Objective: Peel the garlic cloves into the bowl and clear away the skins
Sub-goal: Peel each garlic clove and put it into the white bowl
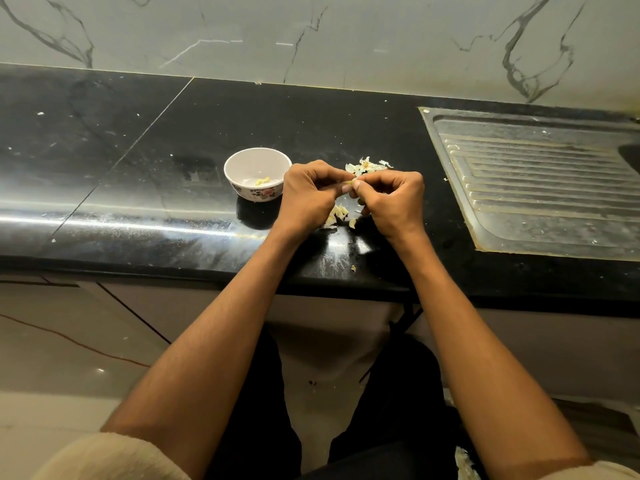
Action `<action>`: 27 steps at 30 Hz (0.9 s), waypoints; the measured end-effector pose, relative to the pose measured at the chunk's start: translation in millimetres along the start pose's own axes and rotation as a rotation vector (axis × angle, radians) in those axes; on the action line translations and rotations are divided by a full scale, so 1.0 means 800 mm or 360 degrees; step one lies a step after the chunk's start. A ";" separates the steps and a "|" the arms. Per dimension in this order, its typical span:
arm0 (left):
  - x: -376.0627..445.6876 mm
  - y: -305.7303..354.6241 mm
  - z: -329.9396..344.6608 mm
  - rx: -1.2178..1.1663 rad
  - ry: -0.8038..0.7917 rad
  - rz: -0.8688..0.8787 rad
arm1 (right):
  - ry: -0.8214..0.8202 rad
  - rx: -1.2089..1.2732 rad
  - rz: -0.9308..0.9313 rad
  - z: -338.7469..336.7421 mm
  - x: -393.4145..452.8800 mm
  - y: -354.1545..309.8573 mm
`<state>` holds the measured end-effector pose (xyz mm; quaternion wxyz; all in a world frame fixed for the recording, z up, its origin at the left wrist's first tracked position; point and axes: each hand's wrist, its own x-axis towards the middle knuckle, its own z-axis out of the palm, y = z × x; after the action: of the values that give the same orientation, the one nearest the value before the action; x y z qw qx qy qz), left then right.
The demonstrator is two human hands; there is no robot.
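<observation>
While the left hand (311, 192) and right hand (391, 199) both pinch one garlic clove (349, 182), it may slip and miss the bowl (258, 173) at left.

A black polished countertop (145, 161) runs the width of the room, speckled with pale flecks and catching a bright streak of light along its front edge. Set into its right end is a steel sink drainboard (540, 188), ribbed and dull with water marks. Behind the countertop rises a white marble-look wall (346, 32) with grey veins. Below the countertop's front edge are pale cabinet fronts (166, 306), and left of them a thin reddish wire (69, 341) trails across the light floor.
</observation>
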<state>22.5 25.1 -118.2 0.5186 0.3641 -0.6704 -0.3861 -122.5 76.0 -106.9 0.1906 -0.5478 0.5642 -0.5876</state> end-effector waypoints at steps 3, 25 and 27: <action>0.000 0.001 0.000 0.0052 -0.0002 0.0014 | 0.0002 -0.0037 0.0011 0.000 0.000 0.002; -0.002 0.006 -0.001 0.0178 0.0037 0.0032 | -0.0158 0.0165 0.0166 -0.006 0.003 0.004; -0.003 0.008 -0.001 0.0182 0.0036 0.0037 | -0.0165 0.0161 0.0161 -0.006 0.003 0.004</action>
<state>23.5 29.8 -113.4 0.5089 0.3897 -0.6896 -0.3372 -128.6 75.6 -107.6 0.2766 -0.5380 0.5501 -0.5758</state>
